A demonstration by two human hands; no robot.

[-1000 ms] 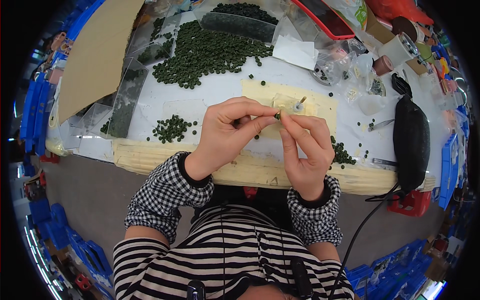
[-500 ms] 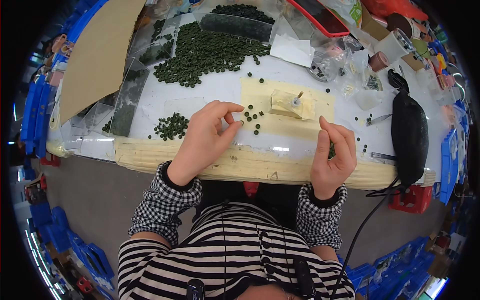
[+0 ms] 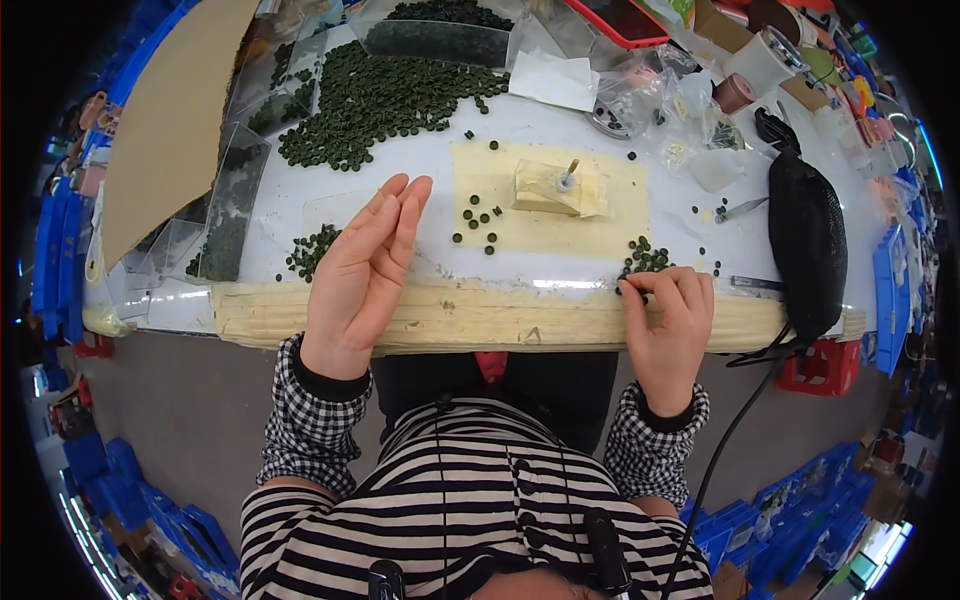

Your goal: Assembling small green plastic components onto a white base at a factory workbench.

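My left hand (image 3: 362,275) is raised over the table's front edge, fingers stretched out and palm turned inward, with nothing visible in it. Beside it on the left lies a small heap of dark green round discs (image 3: 312,252). My right hand (image 3: 672,325) bends down at another small heap of green discs (image 3: 648,256), thumb and index finger pinched on a small green disc (image 3: 619,290) at their tips. Between the hands, several loose discs (image 3: 474,215) lie near a tape-wrapped block (image 3: 545,190) with a thin brown peg (image 3: 573,166) standing up from it.
A large pile of green discs (image 3: 375,100) spreads at the back left, beside clear plastic trays (image 3: 235,200) and a cardboard sheet (image 3: 170,130). At the back lie white paper (image 3: 553,80) and a red-edged phone (image 3: 620,20). A black pouch (image 3: 806,240) lies right, near tweezers (image 3: 742,210).
My left hand has drawn back left from the loose discs, its fingers straightening. My right hand has lowered to the right-hand heap. The view has shifted slightly.
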